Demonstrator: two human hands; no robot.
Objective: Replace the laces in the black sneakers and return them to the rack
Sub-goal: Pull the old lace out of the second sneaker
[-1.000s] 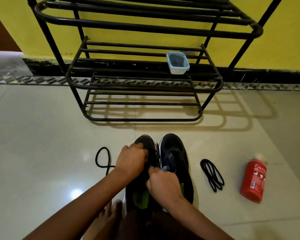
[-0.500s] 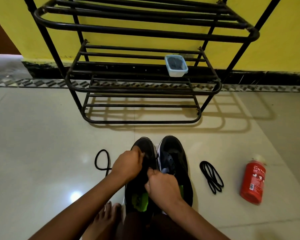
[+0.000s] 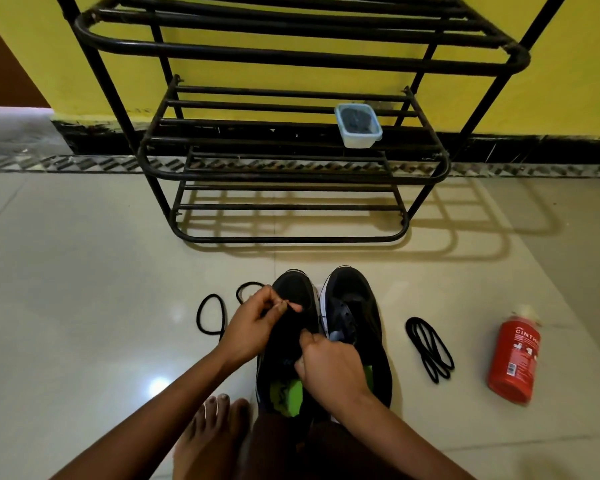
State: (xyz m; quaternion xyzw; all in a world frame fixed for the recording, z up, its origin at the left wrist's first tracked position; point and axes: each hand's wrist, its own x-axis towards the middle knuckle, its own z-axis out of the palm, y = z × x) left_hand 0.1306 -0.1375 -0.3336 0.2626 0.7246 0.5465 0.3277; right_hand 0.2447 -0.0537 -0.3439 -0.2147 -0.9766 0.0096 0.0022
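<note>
Two black sneakers stand side by side on the tiled floor, toes pointing to twelve o'clock toward the rack. Both hands work on the left sneaker. The left hand sits at about nine o'clock of that shoe's lace area, its thumb and forefinger pressed narrowly together on a thin black lace near the toe end. The lace trails off to nine o'clock and lies in loops on the floor just beside the shoe. The right hand rests over the tongue toward six o'clock, fingers curled down onto the shoe; whether they pinch the lace cannot be told. A green insole shows in the heel opening.

The right sneaker touches the left one and has no lace visible in its eyelets. At three o'clock of the pair, apart from them, a coiled black lace lies on the floor, and farther out a red bottle lies on its side. A bare foot shows at seven o'clock. On the rack's middle shelf sits a small clear tub with something dark inside. The rack stands against a yellow wall.
</note>
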